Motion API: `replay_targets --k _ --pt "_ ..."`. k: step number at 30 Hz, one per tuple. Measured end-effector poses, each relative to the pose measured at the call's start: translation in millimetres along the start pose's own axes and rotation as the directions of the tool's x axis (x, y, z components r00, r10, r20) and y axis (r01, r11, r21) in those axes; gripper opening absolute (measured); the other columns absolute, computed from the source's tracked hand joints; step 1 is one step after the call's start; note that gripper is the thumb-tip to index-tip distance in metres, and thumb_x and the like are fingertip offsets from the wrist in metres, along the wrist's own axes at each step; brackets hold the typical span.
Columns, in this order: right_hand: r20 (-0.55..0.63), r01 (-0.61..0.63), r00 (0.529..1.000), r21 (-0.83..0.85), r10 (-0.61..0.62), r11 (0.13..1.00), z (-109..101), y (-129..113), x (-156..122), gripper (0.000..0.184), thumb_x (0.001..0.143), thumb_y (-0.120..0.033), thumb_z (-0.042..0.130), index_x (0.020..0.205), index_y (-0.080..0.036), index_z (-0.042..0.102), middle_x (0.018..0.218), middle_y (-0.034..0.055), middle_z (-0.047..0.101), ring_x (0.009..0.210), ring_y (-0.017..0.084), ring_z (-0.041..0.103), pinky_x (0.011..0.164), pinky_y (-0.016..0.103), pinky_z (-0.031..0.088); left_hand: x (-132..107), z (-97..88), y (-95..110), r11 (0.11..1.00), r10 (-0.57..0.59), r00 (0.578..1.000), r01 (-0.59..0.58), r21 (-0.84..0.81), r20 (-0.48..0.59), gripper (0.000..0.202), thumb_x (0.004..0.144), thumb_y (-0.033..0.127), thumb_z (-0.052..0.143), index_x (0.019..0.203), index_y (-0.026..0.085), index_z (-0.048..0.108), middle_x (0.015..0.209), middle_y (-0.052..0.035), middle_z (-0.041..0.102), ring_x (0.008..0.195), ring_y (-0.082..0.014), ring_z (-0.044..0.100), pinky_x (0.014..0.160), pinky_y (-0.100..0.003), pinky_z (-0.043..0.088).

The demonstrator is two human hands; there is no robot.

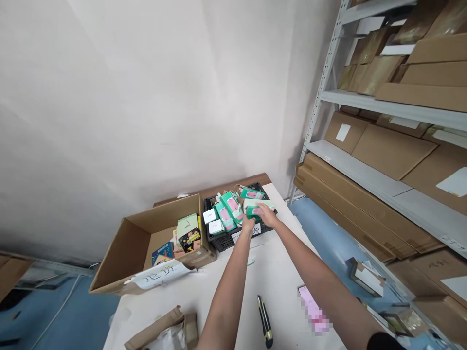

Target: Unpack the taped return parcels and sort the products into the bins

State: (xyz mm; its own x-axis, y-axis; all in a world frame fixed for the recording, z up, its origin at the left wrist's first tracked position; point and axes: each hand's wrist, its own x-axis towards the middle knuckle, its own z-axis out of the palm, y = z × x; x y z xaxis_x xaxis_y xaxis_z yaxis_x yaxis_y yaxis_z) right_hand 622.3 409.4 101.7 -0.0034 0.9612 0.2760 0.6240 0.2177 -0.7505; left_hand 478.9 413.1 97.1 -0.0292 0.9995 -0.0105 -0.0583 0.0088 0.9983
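Note:
A small green box (251, 210) with a pink panel is between my two hands at the right end of a black plastic basket (226, 241). My left hand (248, 224) grips its near left edge, fingers closed. Closed on its right side is my right hand (267, 215). More green boxes with pink panels (232, 204) lie tilted in the basket. Two white box ends (216, 226) with small print show at its left. A white paper label with handwriting hangs on the basket's front, partly hidden behind my left hand.
Left of the basket stands an open cardboard carton (136, 243) with booklets (188, 224) inside. A yellow-black utility knife (265, 321), a pink phone (312, 308) and torn brown packaging (168, 330) lie on the white table (219, 291). A shelf rack (365, 150) with cartons stands right.

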Motion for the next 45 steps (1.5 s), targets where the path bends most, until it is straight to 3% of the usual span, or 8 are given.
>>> replay_targets --k 6,10,14,21,25,30,37,45 --pt "0.006 -0.055 0.998 -0.014 0.056 0.998 33.0 47.8 -4.1 0.062 0.088 -0.009 0.049 0.148 -0.024 0.06 0.156 0.0081 0.055 0.152 0.026 0.041 0.129 0.054 0.027 7.9 -39.4 -5.2 0.931 0.021 1.0 -0.012 0.366 -0.021 0.037 0.077 0.019 0.072 0.114 0.019 0.075 0.112 -0.0137 0.077 0.112 -0.0314 0.07 0.107 -0.052 0.051" --pt "-0.054 -0.089 0.995 -0.079 0.085 0.993 46.2 57.6 -14.4 0.081 0.081 -0.004 0.056 0.156 -0.032 0.051 0.171 0.0022 0.034 0.162 0.03 0.017 0.131 0.058 0.014 16.6 -50.9 -1.6 0.577 0.268 0.913 -0.407 0.708 0.306 0.062 0.085 0.014 0.062 0.146 0.023 0.06 0.162 -0.0137 0.048 0.154 -0.0324 0.039 0.123 -0.052 0.037" --pt "0.0 -0.073 0.997 -0.154 0.074 0.985 55.4 65.5 -21.4 0.101 0.071 -0.002 0.061 0.163 -0.035 0.037 0.177 -0.0001 0.014 0.164 0.031 0.003 0.131 0.058 0.008 17.6 -44.1 -19.3 0.325 0.028 0.88 -0.457 0.828 0.474 0.079 0.086 0.011 0.06 0.16 0.029 0.042 0.174 -0.0107 0.025 0.16 -0.0358 0.025 0.125 -0.06 0.031" --pt "0.192 -0.188 0.959 -0.113 0.207 0.976 28.7 62.6 6.2 0.097 0.066 -0.002 0.057 0.158 -0.031 0.049 0.173 0.0057 0.03 0.162 0.032 0.016 0.129 0.059 0.017 32.8 -30.3 -17.8 0.255 -0.143 0.899 -0.371 0.893 0.414 0.084 0.079 0.008 0.062 0.158 0.033 0.045 0.177 -0.0089 0.016 0.155 -0.0411 0.033 0.118 -0.068 0.036" --pt "0.06 -0.201 0.978 0.016 0.2 0.979 10.8 47.4 -16.8 0.083 0.072 -0.008 0.053 0.153 -0.024 0.056 0.164 0.009 0.045 0.158 0.029 0.031 0.129 0.055 0.025 17.8 -38.6 -2.9 0.318 -0.098 0.866 -0.439 0.84 0.489 0.078 0.08 0.008 0.06 0.154 0.031 0.05 0.176 -0.009 0.02 0.155 -0.0376 0.035 0.116 -0.058 0.043" --pt "-0.143 -0.063 0.987 0.085 0.075 0.994 10.8 11.4 -94.3 0.077 0.081 -0.016 0.052 0.157 -0.024 0.049 0.163 0.0089 0.045 0.156 0.027 0.036 0.128 0.051 0.032 -46.9 -64.0 -5.9 0.447 0.181 0.854 -0.514 0.732 0.488 0.07 0.085 0.004 0.049 0.152 0.023 0.053 0.174 -0.009 0.026 0.158 -0.0318 0.03 0.125 -0.051 0.036" --pt "-0.09 0.065 0.994 0.004 -0.064 0.998 23.9 -98.9 -149.1 0.072 0.088 -0.019 0.053 0.159 -0.028 0.046 0.168 0.0059 0.038 0.157 0.026 0.033 0.129 0.049 0.029 -136.8 -117.4 8.3 0.575 0.353 0.868 -0.495 0.651 0.348 0.068 0.088 0.009 0.053 0.153 0.026 0.052 0.174 -0.0061 0.028 0.159 -0.0326 0.027 0.127 -0.055 0.034" --pt "0.075 0.162 0.983 0.043 -0.165 0.986 126.4 -216.5 -190.9 0.069 0.09 -0.018 0.053 0.158 -0.027 0.046 0.169 0.0065 0.036 0.157 0.024 0.033 0.129 0.048 0.029 -219.1 -274.7 11.5 0.622 0.331 0.933 -0.326 0.712 0.138 0.067 0.089 0.013 0.058 0.155 0.026 0.051 0.172 -0.0077 0.032 0.158 -0.0344 0.028 0.128 -0.055 0.032"
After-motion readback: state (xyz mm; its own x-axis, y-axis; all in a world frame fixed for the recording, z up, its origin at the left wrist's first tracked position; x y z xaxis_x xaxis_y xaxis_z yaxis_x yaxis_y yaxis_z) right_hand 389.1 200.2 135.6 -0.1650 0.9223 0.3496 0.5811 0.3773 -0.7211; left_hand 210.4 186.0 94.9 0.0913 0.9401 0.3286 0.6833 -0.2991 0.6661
